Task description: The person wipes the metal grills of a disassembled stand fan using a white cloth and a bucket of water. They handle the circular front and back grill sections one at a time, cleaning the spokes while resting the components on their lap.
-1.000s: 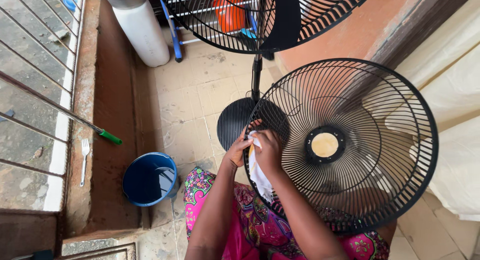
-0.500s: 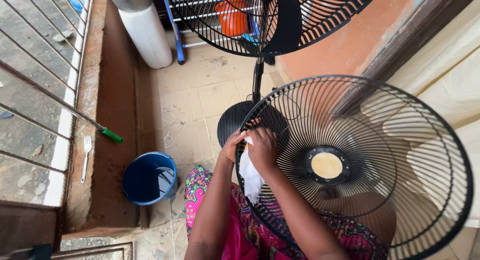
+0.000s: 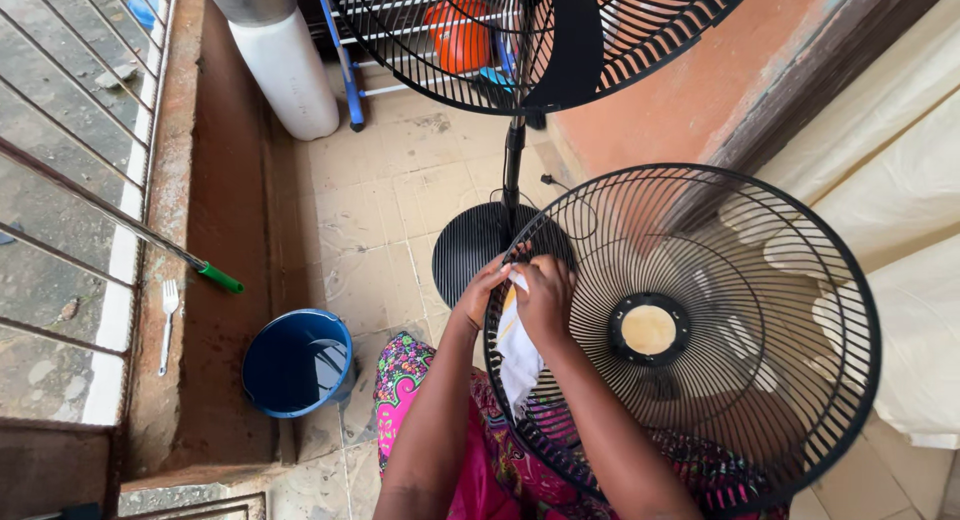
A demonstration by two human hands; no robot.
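I find both hands at the left rim of the grille (image 3: pixel 690 340), the loose black fan guard resting across the lap. The right hand (image 3: pixel 545 298) lies on the rim with its fingers curled and pressed together over a white cloth (image 3: pixel 518 355), clamping it against the wires. The cloth hangs down from that grip, inside the rim. The left hand (image 3: pixel 482 292) sits just outside the rim, touching it, fingers bent around the edge as if to steady the guard; I cannot tell whether its fingertips also pinch the cloth.

My judgement of progress: the wiping is under way at one short stretch of the rim only. The wires look equally dark everywhere, so I cannot tell which parts are already clean. The hub and the far right arc of the grille are untouched by either hand at this moment.

Left of the grille, a blue bucket (image 3: pixel 297 362) holding water stands on the tiled floor (image 3: pixel 370 200). Above the grille stands the fan (image 3: pixel 520 40) on its pole, its round base (image 3: pixel 470 250) just beyond the hands. A white fork (image 3: pixel 167 320) lies on the ledge well left of the bucket.
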